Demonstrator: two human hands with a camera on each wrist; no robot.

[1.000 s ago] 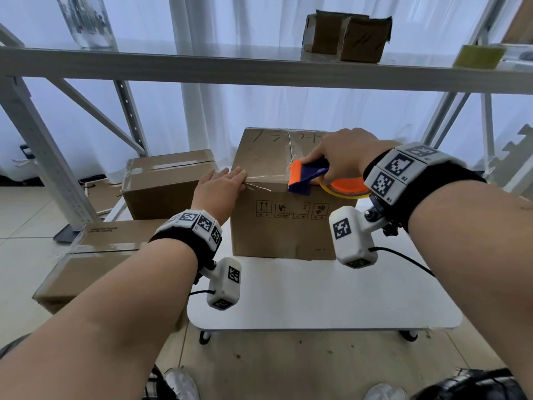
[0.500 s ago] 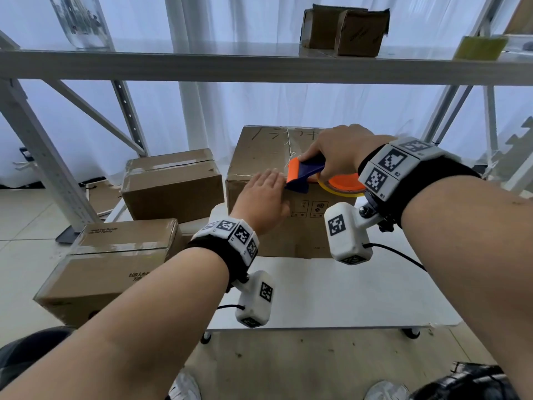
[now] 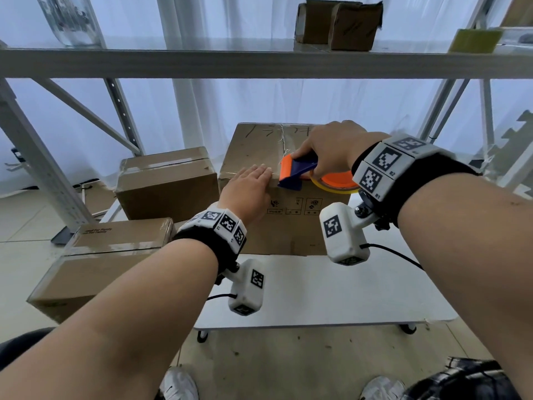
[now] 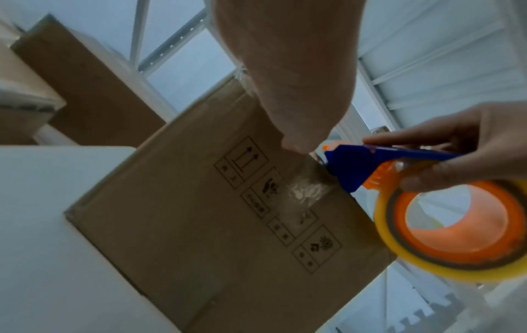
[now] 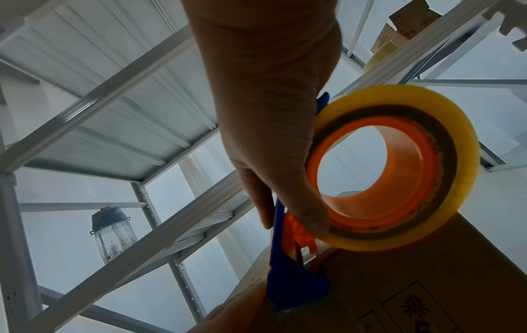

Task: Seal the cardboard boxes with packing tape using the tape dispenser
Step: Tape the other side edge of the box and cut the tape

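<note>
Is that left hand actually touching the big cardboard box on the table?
Touching. In the head view the left hand lies flat over the front top edge of the big cardboard box, fingers straight, beside the tape dispenser.

Grey metal shelving rack [image 3: 259, 63] across upper frame, diagonal braces at left. White curtains [image 3: 245, 105] behind, daylight through. White table [image 3: 331, 295] at centre. Pale tiled floor [image 3: 17, 226] at left, dirty floor at bottom.

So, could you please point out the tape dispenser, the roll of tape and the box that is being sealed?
tape dispenser [image 3: 297, 173]: head view, on its blue body beside the orange blade guard.
roll of tape [image 5: 445, 126]: right wrist view, on the yellow outer band.
box being sealed [image 4: 185, 225]: left wrist view, on its printed front face.
</note>
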